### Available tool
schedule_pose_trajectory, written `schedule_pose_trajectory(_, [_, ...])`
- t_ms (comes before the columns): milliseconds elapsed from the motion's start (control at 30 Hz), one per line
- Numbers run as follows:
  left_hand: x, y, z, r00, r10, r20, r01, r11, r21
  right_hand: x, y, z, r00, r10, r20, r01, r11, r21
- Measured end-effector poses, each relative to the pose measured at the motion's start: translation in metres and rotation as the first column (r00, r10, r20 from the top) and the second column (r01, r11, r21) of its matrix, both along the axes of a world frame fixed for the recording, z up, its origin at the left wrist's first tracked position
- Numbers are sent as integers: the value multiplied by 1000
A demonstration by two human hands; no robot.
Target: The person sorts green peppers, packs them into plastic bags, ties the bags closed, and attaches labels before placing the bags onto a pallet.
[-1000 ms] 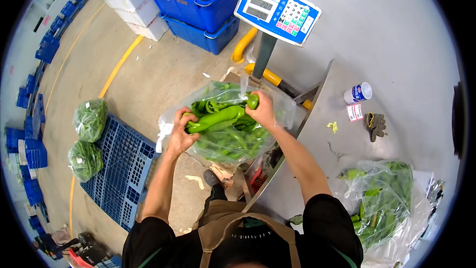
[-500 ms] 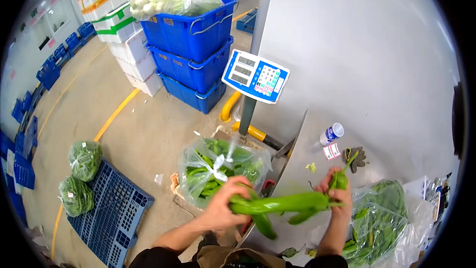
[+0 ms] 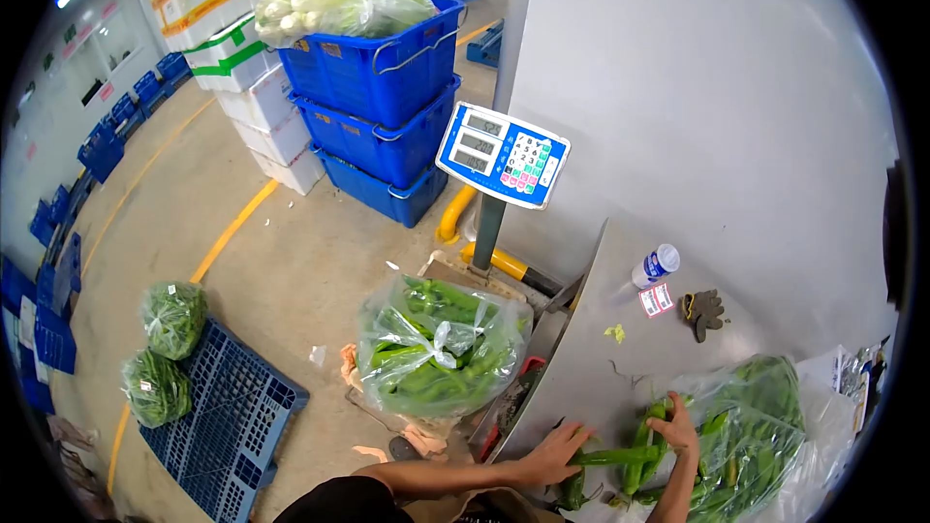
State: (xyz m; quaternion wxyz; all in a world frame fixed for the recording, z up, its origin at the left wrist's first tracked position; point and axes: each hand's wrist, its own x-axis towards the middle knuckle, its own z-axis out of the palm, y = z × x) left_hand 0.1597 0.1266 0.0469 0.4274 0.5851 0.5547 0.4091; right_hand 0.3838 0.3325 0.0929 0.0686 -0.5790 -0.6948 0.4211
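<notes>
Several long green peppers (image 3: 635, 474) lie at the near edge of the steel table, between my two hands. My left hand (image 3: 550, 455) rests at their left end, its fingers stretched out and touching the end of one pepper. From the right, my right hand (image 3: 679, 434) curls its fingers over the upper part of the peppers. Just beyond it lies a large clear plastic bag (image 3: 751, 431) filled with green peppers. On the platform scale sits another clear bag of green peppers (image 3: 436, 353), its top tied in a knot.
The scale's display (image 3: 504, 155) stands on a post. On the table are a white-lidded container (image 3: 657, 264), a label (image 3: 656, 300) and a dark glove (image 3: 703, 314). Stacked blue crates (image 3: 373, 126) stand behind. Two bags of greens (image 3: 172, 320) lie by a blue pallet (image 3: 228, 407).
Both hands have come down toward the table's near edge, and the peppers that were held up now lie there. My left hand has moved right, away from the tied bag.
</notes>
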Motion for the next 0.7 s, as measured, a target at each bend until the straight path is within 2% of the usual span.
schedule_pose_trajectory(67, [0, 8, -30, 1000, 4, 2, -4, 999, 38, 18, 24, -25, 992, 114, 58, -116, 992, 43])
schedule_pose_trajectory(100, [-6, 8, -31, 996, -35, -82, 34, 999, -15, 31, 35, -36, 980, 169, 106, -177, 981, 76])
schedule_pose_trajectory(133, [-14, 11, -26, 985, -103, -141, 93, 993, -75, 23, 43, -18, 913, 286, 290, -332, 935, 124])
schedule_pose_trajectory(167, [-8, 6, -35, 990, -70, -124, 65, 997, -44, 19, 39, 0, 927, 281, 247, -336, 916, 218])
schedule_pose_trajectory(233, [-20, 8, -19, 998, 12, -63, -15, 999, -41, -9, 33, 31, 953, 239, 184, -295, 872, 392])
schedule_pose_trajectory(300, [-34, -2, -15, 989, 139, -45, -138, 990, 11, -59, 17, 74, 973, 194, 121, -228, 868, 440])
schedule_pose_trajectory(367, [-73, -3, -13, 970, 241, -37, -237, 967, 92, -92, 1, 72, 938, 337, 81, -335, 823, 459])
schedule_pose_trajectory(400, [-91, -8, -22, 957, 230, 174, -232, 973, -9, -103, -8, 78, 912, 406, 64, -383, 785, 486])
schedule_pose_trajectory(467, [-134, -24, -58, 791, 232, 566, -160, 971, -176, -128, -30, 75, 866, 498, 42, -476, 796, 373])
schedule_pose_trajectory(533, [-177, -32, -82, 733, 560, 387, -422, 820, -387, -150, -51, 61, 807, 590, -11, -562, 774, 292])
schedule_pose_trajectory(567, [-200, -34, -109, 734, 664, 140, -570, 715, -405, -157, -62, 46, 776, 629, -49, -595, 755, 274])
schedule_pose_trajectory(600, [-221, -34, -137, 679, 725, -116, -705, 600, -379, -163, -75, 28, 743, 663, -88, -627, 736, 257])
schedule_pose_trajectory(667, [-254, -26, -161, 530, 732, -427, -846, 487, -216, -183, -108, 11, 598, 801, 35, -756, 549, 357])
schedule_pose_trajectory(700, [-262, -20, -173, 527, 679, -512, -836, 522, -169, -192, -123, 4, 557, 826, 91, -789, 492, 366])
